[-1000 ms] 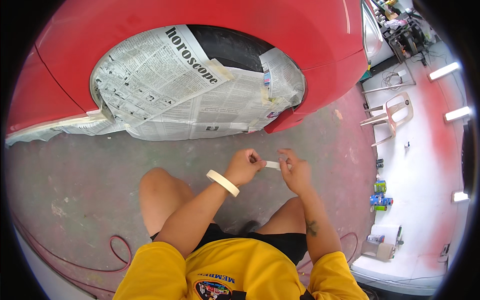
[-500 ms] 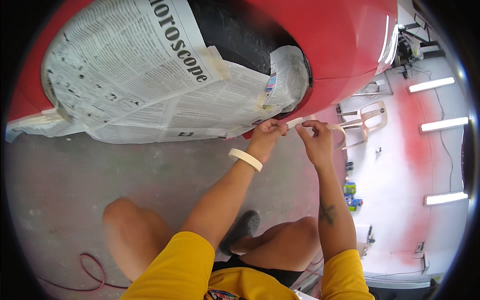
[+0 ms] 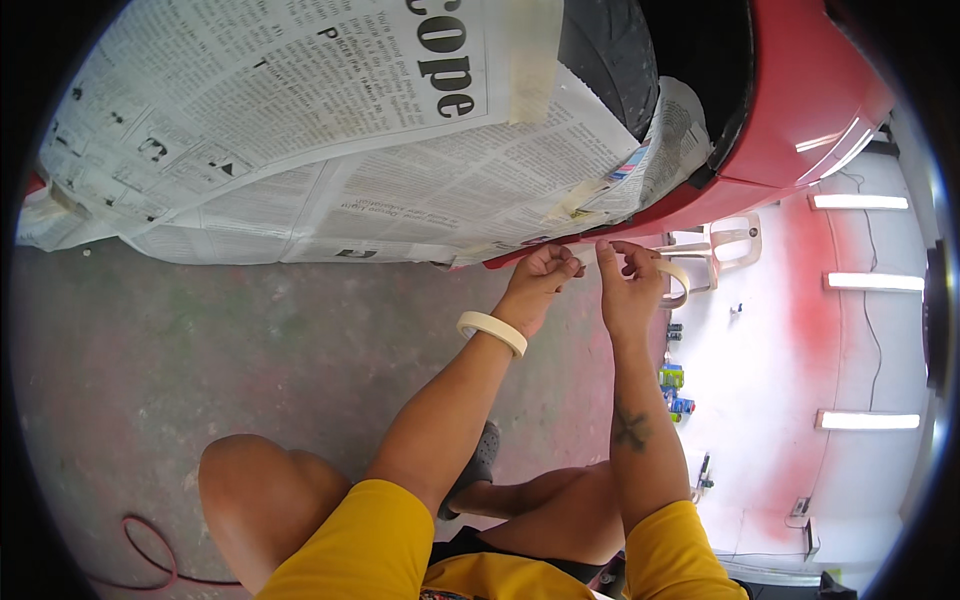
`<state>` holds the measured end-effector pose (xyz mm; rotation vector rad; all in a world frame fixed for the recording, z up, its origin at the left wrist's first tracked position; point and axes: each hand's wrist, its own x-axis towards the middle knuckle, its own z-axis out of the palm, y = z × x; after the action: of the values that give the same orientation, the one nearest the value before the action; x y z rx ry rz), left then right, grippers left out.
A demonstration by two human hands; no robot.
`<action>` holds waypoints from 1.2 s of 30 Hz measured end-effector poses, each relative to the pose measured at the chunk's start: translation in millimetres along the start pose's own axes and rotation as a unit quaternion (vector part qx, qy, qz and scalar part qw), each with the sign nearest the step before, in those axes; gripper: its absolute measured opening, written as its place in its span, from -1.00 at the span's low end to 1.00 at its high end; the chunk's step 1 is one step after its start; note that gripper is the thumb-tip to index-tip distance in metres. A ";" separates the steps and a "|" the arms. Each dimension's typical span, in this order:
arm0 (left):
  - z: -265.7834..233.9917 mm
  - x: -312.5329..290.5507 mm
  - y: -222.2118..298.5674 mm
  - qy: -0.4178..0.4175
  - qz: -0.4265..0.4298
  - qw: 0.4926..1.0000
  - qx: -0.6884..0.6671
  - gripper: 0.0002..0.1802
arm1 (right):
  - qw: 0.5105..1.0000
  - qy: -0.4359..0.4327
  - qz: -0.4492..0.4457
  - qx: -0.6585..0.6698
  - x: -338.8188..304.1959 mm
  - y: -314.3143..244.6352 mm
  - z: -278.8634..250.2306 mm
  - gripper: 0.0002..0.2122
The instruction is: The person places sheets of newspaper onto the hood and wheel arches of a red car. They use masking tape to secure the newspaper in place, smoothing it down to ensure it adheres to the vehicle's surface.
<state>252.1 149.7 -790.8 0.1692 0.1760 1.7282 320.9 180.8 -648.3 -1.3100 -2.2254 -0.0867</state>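
My left hand (image 3: 541, 287) is closed in a pinch on the free end of a masking tape strip, just below the red car panel's lower edge. Beside it, my right hand (image 3: 632, 290) grips a roll of masking tape (image 3: 680, 284), its ring showing past the outer side of the fingers. Between my fingertips the strip is pale and hard to make out. A second roll, a cream tape ring (image 3: 491, 332), hangs around my left wrist. Newspaper sheets (image 3: 330, 190) cover the car's side and part of the dark tire (image 3: 605, 60), with tape pieces (image 3: 535, 65) on them.
The red bumper (image 3: 790, 110) curves away at the right. Beyond my right hand stand a pale plastic chair (image 3: 735, 242) and several small bottles and cans (image 3: 672, 378) by the white wall. A red hose (image 3: 150, 583) loops on the grey floor (image 3: 270, 340) at lower left.
The view has moved closer to the newspaper, and the car sits farther right in it. Both hands keep their hold on the tape; the strip between them shows less clearly.
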 end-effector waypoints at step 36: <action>51.0 46.2 -8.0 0.235 0.132 0.956 -0.117 -0.79 | 0.932 0.142 -0.246 -0.225 18.8 1.9 25.9 -0.86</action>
<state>263.1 197.7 -742.0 -0.4155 0.3034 2.0187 304.5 205.0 -661.5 -0.8357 -2.2932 -0.9580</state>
